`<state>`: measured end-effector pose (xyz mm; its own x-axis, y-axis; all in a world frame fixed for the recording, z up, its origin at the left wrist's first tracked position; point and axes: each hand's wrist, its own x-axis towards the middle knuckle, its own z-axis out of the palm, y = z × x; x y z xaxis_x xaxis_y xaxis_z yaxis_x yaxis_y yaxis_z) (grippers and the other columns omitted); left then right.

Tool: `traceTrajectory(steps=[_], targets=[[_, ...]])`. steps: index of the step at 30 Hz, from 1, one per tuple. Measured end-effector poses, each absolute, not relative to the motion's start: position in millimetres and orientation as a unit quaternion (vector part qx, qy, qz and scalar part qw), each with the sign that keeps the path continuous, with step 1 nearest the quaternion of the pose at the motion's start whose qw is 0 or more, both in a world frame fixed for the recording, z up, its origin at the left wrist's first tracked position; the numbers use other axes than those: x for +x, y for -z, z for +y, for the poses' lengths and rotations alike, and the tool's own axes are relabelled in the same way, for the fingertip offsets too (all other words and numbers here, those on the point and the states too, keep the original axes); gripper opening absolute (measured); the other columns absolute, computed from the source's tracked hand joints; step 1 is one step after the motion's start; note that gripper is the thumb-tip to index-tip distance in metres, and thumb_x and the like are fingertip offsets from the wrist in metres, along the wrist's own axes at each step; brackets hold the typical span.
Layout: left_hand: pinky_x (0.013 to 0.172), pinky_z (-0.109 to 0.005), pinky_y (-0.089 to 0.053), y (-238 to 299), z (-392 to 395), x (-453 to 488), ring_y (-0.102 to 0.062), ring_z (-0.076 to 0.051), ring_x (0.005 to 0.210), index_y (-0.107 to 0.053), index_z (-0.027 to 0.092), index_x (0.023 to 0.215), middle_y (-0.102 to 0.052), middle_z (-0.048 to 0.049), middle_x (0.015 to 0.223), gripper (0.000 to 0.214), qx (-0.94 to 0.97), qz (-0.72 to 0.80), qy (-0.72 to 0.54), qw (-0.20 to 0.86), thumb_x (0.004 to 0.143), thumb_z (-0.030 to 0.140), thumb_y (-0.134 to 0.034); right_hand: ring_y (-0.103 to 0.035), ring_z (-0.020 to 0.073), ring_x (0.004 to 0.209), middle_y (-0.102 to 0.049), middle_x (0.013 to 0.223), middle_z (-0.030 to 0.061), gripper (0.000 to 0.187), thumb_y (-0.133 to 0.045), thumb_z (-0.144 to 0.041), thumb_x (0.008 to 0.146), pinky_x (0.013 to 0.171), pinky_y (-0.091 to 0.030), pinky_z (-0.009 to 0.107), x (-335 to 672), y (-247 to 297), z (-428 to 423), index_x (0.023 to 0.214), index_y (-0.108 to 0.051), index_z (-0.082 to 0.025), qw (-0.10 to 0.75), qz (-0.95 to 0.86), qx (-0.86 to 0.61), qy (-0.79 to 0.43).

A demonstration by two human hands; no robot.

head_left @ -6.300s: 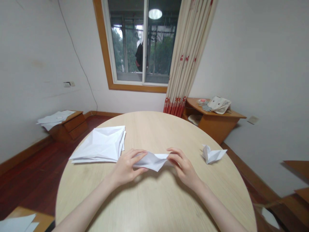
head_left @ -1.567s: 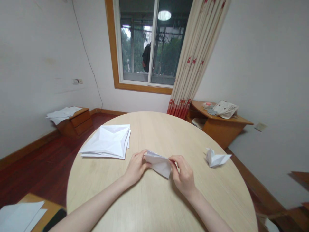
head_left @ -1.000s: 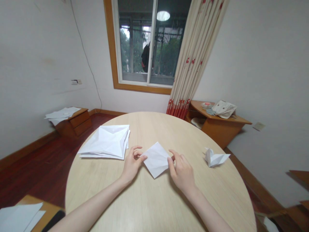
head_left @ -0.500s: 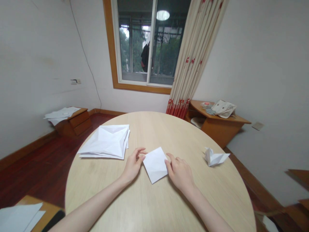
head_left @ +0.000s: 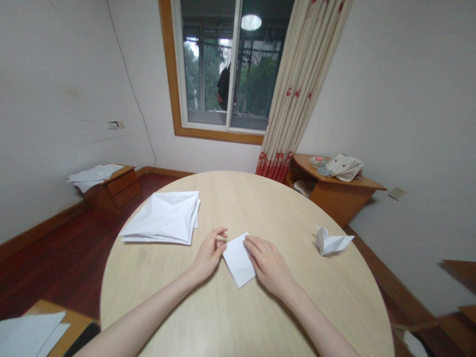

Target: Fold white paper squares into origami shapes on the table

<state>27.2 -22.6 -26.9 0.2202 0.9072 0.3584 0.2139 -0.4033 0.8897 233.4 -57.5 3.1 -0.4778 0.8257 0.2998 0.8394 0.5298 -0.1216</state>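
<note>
Left hand (head_left: 206, 255) and right hand (head_left: 273, 265) are resting at a small folded paper (head_left: 238, 263).

The left thumb is touching the paper's left corner, while the fingers above are curving loosely, standing apart from the thumb; the right fingers are lying nearly straight and close together over the upper right edge, covering it rather than pinching it. The white paper is lying between the hands on the round table (head_left: 208, 317), pointing one corner toward the person. Beyond the left hand, a stack of creased sheets (head_left: 167, 215) is lying; well apart to the right, a folded paper figure (head_left: 332, 244) is sitting near the rim. Farther back, a curtain (head_left: 301, 89) is hanging beside the window (head_left: 253, 84).
</note>
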Motion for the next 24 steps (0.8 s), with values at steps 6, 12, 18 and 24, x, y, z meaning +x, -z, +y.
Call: traceTrajectory(steps=[6, 12, 18, 24], targets=[[0.082, -0.034, -0.047, 27.2, -23.7, 25.6, -0.057, -0.018, 0.083, -0.054, 0.019, 0.111, -0.056, -0.0037, 0.097, 0.027, 0.746, 0.429, -0.446, 0.248, 0.085, 0.011, -0.05, -0.027, 0.0204, 0.14, -0.036, 0.149, 0.0067, 0.052, -0.035, -0.012, 0.092, 0.113, -0.027, 0.048, 231.9, 7.9, -56.1, 0.143, -0.037, -0.022, 0.128, -0.897, -0.421, -0.044], [0.084, -0.035, -0.045, 16.2, -29.5, 24.4, -0.056, -0.021, 0.092, -0.059, 0.019, 0.1, -0.057, -0.0055, 0.097, 0.017, 0.783, 0.429, -0.408, 0.191, 0.085, 0.014, -0.055, -0.028, 0.0211, 0.139, -0.035, 0.149, 0.007, 0.046, -0.035, -0.022, 0.096, 0.113, -0.028, 0.046, 230.9, 10.0, -56.4, 0.141, -0.041, -0.021, 0.097, -0.884, -0.449, -0.087], [0.08, -0.031, -0.045, 14.5, -33.6, 28.0, -0.059, -0.02, 0.086, -0.062, 0.018, 0.086, -0.061, -0.0044, 0.088, 0.008, 0.835, 0.393, -0.328, 0.201, 0.086, 0.015, -0.055, -0.036, 0.0238, 0.135, -0.039, 0.147, 0.0088, 0.045, -0.036, -0.03, 0.097, 0.11, -0.033, 0.044, 229.7, 8.8, -57.7, 0.14, -0.043, -0.018, 0.084, -0.863, -0.492, -0.079], [0.082, -0.03, -0.045, 15.1, -33.1, 25.9, -0.059, -0.02, 0.088, -0.061, 0.017, 0.082, -0.061, -0.0047, 0.092, 0.005, 0.842, 0.379, -0.31, 0.228, 0.081, 0.015, -0.065, -0.041, 0.0266, 0.13, -0.04, 0.147, 0.0099, 0.045, -0.04, -0.032, 0.096, 0.107, -0.035, 0.045, 228.4, 1.6, -61.2, 0.139, -0.044, -0.017, 0.071, -0.858, -0.504, -0.075]])
